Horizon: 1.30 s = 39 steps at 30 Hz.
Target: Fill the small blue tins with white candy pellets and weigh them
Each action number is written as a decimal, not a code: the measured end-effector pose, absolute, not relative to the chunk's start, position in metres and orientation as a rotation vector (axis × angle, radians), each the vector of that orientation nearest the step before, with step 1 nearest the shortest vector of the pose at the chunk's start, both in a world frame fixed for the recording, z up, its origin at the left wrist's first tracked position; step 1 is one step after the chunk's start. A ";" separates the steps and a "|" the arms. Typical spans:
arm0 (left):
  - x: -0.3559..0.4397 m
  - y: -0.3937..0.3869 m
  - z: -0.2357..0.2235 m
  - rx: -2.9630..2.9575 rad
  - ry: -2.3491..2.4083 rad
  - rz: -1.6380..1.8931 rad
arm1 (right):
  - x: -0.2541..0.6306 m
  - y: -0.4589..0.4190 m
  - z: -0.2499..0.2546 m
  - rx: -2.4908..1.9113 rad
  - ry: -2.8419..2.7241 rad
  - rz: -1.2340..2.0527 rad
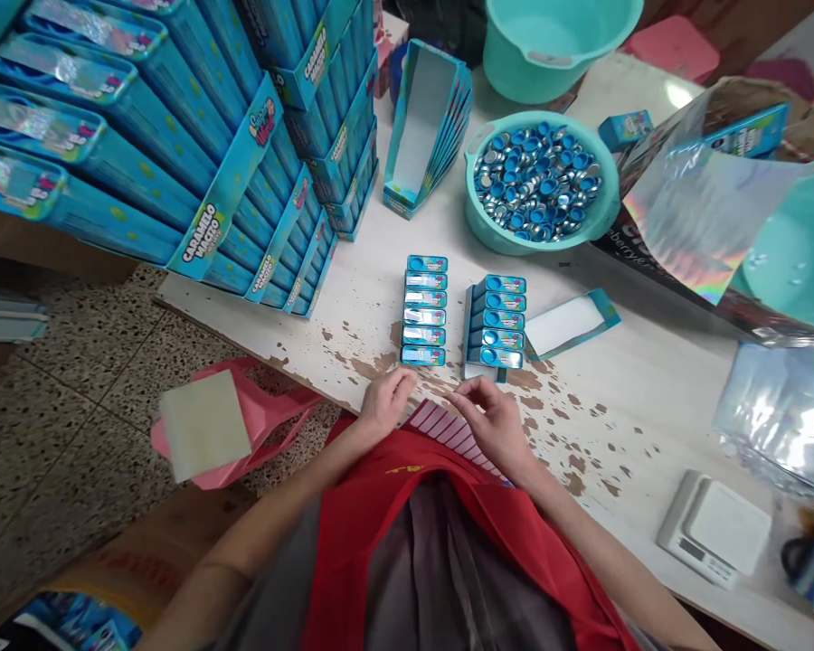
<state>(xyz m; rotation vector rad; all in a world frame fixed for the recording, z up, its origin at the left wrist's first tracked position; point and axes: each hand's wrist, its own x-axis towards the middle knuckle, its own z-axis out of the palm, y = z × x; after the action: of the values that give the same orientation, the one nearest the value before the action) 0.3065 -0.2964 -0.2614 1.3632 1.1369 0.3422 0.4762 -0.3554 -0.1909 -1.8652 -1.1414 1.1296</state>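
Observation:
My left hand (384,401) rests at the near edge of the white table (651,398), fingers curled in, with nothing visible in them. My right hand (492,421) lies beside it with the fingers bent and pinched together; whether they hold anything is hidden. Just beyond the hands stand two rows of small blue boxes: a left row (424,310) of several, and a right row (496,324) sitting in an open blue display carton whose white flap (568,324) lies flat to the right.
A teal bowl (489,231) full of blue and silver caps stands at the back. Stacks of blue display cartons (196,136) fill the left. An open carton (424,127) leans nearby. Holographic film (705,217), a white scale (714,527) and a pink stool (244,425) surround me.

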 end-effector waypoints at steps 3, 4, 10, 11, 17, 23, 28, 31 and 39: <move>0.307 -0.286 -0.239 1.353 0.888 0.410 | 0.479 -0.341 -0.186 -1.780 -1.048 1.194; 0.310 -0.281 -0.237 1.315 0.819 0.383 | 0.479 -0.337 -0.187 -1.751 -1.020 1.210; 0.324 -0.233 -0.249 1.127 0.927 0.222 | 0.471 -0.296 -0.222 -1.796 -0.839 1.040; 0.323 -0.220 -0.252 1.164 0.950 0.217 | 0.470 -0.286 -0.229 -1.824 -0.839 0.966; 0.327 -0.127 -0.265 1.362 1.033 0.234 | 0.466 -0.207 -0.263 -1.915 -0.838 0.683; 0.344 -0.062 -0.274 1.473 1.068 0.197 | 0.475 -0.154 -0.280 -2.045 -0.780 0.579; 0.353 -0.054 -0.287 1.513 1.058 0.176 | 0.476 -0.145 -0.294 -2.106 -0.750 0.573; 0.355 -0.059 -0.296 1.479 1.073 0.234 | 0.478 -0.144 -0.299 -2.138 -0.727 0.581; 0.363 -0.100 -0.311 1.434 1.437 0.372 | 0.491 -0.149 -0.299 -2.153 -0.796 0.626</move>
<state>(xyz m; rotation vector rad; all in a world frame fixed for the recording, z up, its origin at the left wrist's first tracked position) 0.3634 -0.1005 -0.3106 1.4345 1.4375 0.3718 0.4906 -0.1486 -0.2995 -2.1533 -0.7959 0.6264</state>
